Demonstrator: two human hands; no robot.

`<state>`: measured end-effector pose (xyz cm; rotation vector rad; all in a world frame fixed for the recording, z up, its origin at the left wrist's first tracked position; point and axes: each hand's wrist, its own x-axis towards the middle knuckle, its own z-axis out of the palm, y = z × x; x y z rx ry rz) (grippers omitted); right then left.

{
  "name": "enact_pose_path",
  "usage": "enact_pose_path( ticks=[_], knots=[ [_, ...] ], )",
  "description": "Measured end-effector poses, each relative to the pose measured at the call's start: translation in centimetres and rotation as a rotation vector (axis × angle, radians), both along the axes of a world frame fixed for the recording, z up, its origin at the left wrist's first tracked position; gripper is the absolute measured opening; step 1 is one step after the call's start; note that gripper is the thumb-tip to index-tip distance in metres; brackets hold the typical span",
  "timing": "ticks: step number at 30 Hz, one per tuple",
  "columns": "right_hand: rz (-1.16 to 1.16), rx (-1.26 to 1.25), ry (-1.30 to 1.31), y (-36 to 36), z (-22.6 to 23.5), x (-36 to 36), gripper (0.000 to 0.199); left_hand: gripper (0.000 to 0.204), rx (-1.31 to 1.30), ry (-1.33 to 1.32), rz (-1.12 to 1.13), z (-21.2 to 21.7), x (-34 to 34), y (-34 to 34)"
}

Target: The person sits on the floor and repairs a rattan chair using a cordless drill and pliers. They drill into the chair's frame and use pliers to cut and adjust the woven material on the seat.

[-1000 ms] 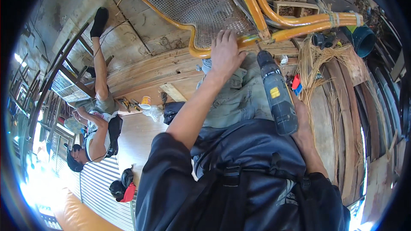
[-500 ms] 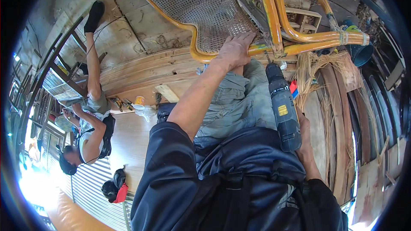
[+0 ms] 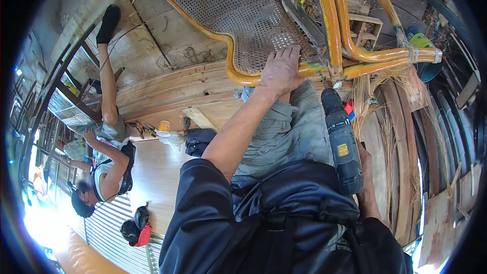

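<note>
My right hand (image 3: 366, 175), partly hidden behind the tool, is closed round a dark cordless drill (image 3: 343, 142). Its thin bit points away from me and reaches the orange rail by a joint; whether it touches cannot be told. My left hand (image 3: 282, 71) lies over the rail of a rattan chair frame (image 3: 231, 61), fingers stretched flat on the woven cane panel (image 3: 228, 2). Thick orange poles (image 3: 350, 18) of the frame meet right of that hand, bound together at their right end.
Wooden planks (image 3: 172, 83) run across ahead of me. Dry fibre strands (image 3: 378, 96) and curved boards lie at the right. To the left, a person (image 3: 109, 162) sits beside a dark frame, with pliers and an orange-and-white cup (image 3: 164, 128) nearby. A small wooden crate (image 3: 364, 29) stands beyond the poles.
The drill and my right hand have shifted slightly right and nearer me in the picture. My left hand stays on the rail and panel. The other person's arms have moved.
</note>
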<state>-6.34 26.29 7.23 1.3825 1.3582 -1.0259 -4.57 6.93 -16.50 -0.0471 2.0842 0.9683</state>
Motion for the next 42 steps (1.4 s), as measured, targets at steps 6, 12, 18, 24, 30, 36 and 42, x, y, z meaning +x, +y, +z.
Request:
enact_pose_path(
  ticks=[6, 12, 18, 24, 30, 36, 42],
  knots=[
    [0.439, -0.146, 0.119, 2.5, -0.2, 0.8, 0.04, 0.079, -0.06, 0.038, -0.044, -0.8, 0.5, 0.5],
    [0.645, -0.029, 0.312, 6.2, 0.7, 5.8, 0.04, 0.057, -0.146, 0.186, 0.003, -1.1, 0.3, 1.1],
    [0.596, 0.32, 0.062, 10.3, -3.0, 16.2, 0.058, 0.05, -0.379, 0.18, -0.091, -1.5, -0.2, 2.2],
    [0.482, 0.497, 0.016, 11.5, -10.1, 26.7, 0.066, 0.041, -0.419, 0.333, -0.106, -1.0, -0.4, 2.5],
    [0.429, 0.398, -0.068, 10.8, -14.3, 30.3, 0.073, 0.04, -0.496, 0.2, -0.154, -2.2, 0.0, 1.7],
    [0.425, 0.487, 0.048, 7.2, -16.5, 34.3, 0.078, 0.057, -0.249, 0.208, -0.083, -0.8, 1.2, -0.1],
    [0.451, 0.6, -0.002, 6.3, -20.1, 37.0, 0.081, 0.061, -0.233, 0.201, -0.099, -0.7, 3.9, -4.5]
  ],
)
